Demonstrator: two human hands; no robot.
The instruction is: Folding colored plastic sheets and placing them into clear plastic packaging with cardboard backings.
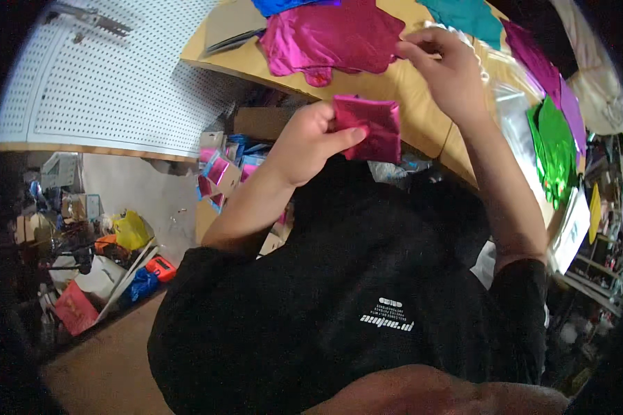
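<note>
My left hand (308, 144) is closed on a small folded square of shiny magenta fabric (382, 135), with the thumb lying across its front. It is held up in front of my chest, off the table's near edge. On the table beyond lies a larger magenta fabric piece (336, 34), spread out and wrinkled, with a small tab at its near edge. My right hand (451, 72) reaches over the table with thumb and forefinger pinched together at that piece's right edge. Whether the fingertips grip the fabric is too small to tell.
Blue fabric (284, 5), teal fabric (467, 21), purple fabric (533, 52) and green shiny fabric (554, 145) lie around the yellowish table (419, 104). Grey-brown cardboard (235, 28) sits at its left corner. A white pegboard (118, 76) stands left. Small packets (218, 173) fill a space below.
</note>
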